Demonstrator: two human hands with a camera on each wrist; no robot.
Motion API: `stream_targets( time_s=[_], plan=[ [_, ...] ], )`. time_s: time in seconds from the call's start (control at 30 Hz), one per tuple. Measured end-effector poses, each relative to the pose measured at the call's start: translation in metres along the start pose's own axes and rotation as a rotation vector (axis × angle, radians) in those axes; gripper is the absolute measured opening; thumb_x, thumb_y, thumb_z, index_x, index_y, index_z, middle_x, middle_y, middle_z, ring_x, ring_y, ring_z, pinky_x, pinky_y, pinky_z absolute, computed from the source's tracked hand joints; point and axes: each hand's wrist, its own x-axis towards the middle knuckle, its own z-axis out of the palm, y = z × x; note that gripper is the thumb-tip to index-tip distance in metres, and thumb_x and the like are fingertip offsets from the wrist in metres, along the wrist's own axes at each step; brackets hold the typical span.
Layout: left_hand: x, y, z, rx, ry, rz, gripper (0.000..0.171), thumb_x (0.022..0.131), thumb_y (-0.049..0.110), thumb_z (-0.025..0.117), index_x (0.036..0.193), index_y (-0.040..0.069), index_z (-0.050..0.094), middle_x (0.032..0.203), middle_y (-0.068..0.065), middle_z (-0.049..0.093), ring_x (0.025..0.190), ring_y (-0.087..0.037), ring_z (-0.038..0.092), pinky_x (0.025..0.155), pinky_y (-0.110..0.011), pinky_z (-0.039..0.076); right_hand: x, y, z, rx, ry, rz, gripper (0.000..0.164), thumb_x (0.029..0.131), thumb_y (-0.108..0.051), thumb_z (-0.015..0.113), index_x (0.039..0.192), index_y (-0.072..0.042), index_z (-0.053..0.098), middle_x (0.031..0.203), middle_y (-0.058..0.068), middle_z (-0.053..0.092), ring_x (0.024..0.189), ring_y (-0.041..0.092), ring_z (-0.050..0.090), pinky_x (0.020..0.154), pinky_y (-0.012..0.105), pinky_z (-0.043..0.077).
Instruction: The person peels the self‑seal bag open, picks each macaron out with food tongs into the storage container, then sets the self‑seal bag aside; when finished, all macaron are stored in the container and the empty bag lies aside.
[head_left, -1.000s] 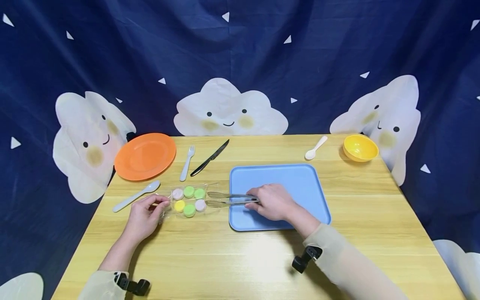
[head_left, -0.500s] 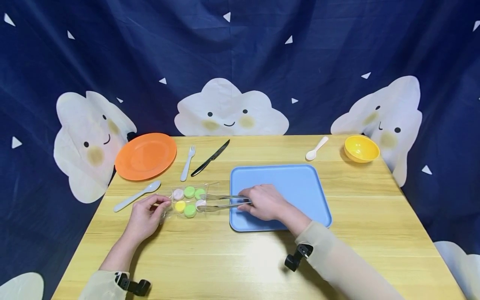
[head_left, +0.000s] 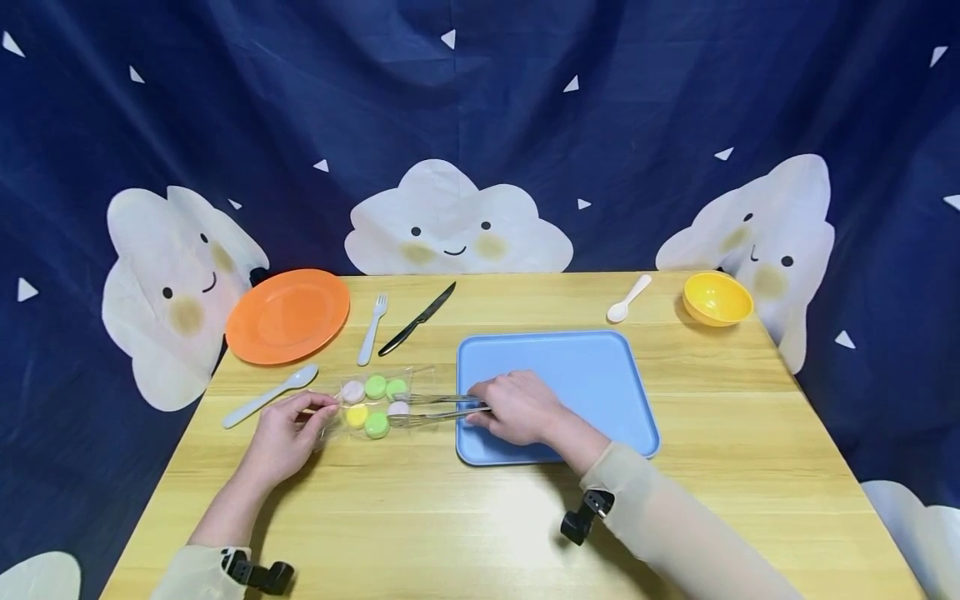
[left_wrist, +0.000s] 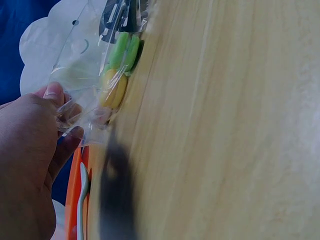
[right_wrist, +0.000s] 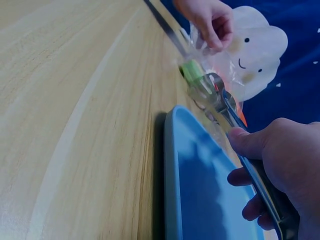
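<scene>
A clear plastic package (left_wrist: pixel 75 60) lies on the table with several macarons (head_left: pixel 377 425) in green, yellow and pale pink. My left hand (head_left: pixel 283 435) pinches the package's left end between thumb and fingers. Metal tongs (right_wrist: pixel 250 165) are gripped in my right hand (head_left: pixel 517 407), which is above the left part of a blue tray (head_left: pixel 592 367). Their slotted tips reach the right end of the package, around the pale pink macaron (head_left: pixel 399 408) and the green one behind it. Whether the tips press on either macaron, I cannot tell.
Behind the package lie a pale fork (head_left: pixel 372 330) and a black knife (head_left: pixel 417 319). An orange plate (head_left: pixel 288 317) and a pale blue spoon (head_left: pixel 272 396) are at the left. A white spoon (head_left: pixel 628 298) and a yellow bowl (head_left: pixel 717 299) stand back right.
My right hand has moved left with the tongs, bringing their tips from the package's right edge to over its rightmost macarons. The left hand keeps its hold on the package.
</scene>
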Motion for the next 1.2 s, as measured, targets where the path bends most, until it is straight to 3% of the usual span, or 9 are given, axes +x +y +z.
stream_targets(
  time_s=[0.3, 0.47, 0.83, 1.1, 1.2],
  plan=[
    [0.001, 0.002, -0.006, 0.047, -0.049, -0.016, 0.018, 0.089, -0.008, 0.081, 0.098, 0.007, 0.077, 0.092, 0.000, 0.075, 0.086, -0.011, 0.069, 0.077, -0.007, 0.052, -0.009, 0.008, -0.005, 0.009, 0.025, -0.004, 0.027, 0.103, -0.045, 0.069, 0.110, -0.020, 0.075, 0.080, -0.013, 0.063, 0.067, 0.012, 0.057, 0.067, 0.039, 0.051],
    [0.001, 0.001, -0.005, 0.030, -0.041, -0.027, 0.017, 0.089, -0.009, 0.080, 0.098, 0.005, 0.077, 0.091, -0.001, 0.075, 0.085, -0.010, 0.069, 0.077, -0.007, 0.051, -0.019, 0.014, -0.012, 0.012, 0.049, -0.002, 0.031, 0.103, -0.044, 0.069, 0.116, -0.016, 0.075, 0.088, -0.010, 0.070, 0.077, 0.015, 0.066, 0.072, 0.042, 0.055],
    [-0.003, -0.001, -0.003, 0.002, -0.018, -0.050, 0.018, 0.087, -0.010, 0.082, 0.097, 0.005, 0.078, 0.088, 0.000, 0.076, 0.083, -0.007, 0.069, 0.076, -0.009, 0.053, -0.051, 0.037, -0.025, 0.031, 0.108, 0.036, 0.034, 0.103, -0.040, 0.071, 0.121, -0.011, 0.075, 0.094, -0.004, 0.074, 0.078, 0.016, 0.067, 0.073, 0.044, 0.057],
    [0.000, 0.000, -0.001, 0.010, -0.019, -0.035, 0.018, 0.088, -0.010, 0.081, 0.096, 0.005, 0.077, 0.088, -0.001, 0.076, 0.083, -0.009, 0.069, 0.076, -0.008, 0.052, -0.073, 0.058, -0.040, 0.007, 0.159, 0.106, 0.038, 0.102, -0.039, 0.073, 0.123, -0.008, 0.075, 0.103, 0.002, 0.077, 0.088, 0.023, 0.073, 0.073, 0.046, 0.058],
    [0.002, 0.001, 0.000, -0.001, -0.014, -0.027, 0.018, 0.088, -0.011, 0.081, 0.096, 0.004, 0.077, 0.088, -0.002, 0.075, 0.082, -0.009, 0.069, 0.075, -0.008, 0.053, -0.081, 0.067, -0.042, -0.008, 0.179, 0.152, 0.038, 0.101, -0.041, 0.074, 0.122, -0.010, 0.076, 0.101, 0.002, 0.077, 0.084, 0.023, 0.072, 0.068, 0.046, 0.057]
  ],
)
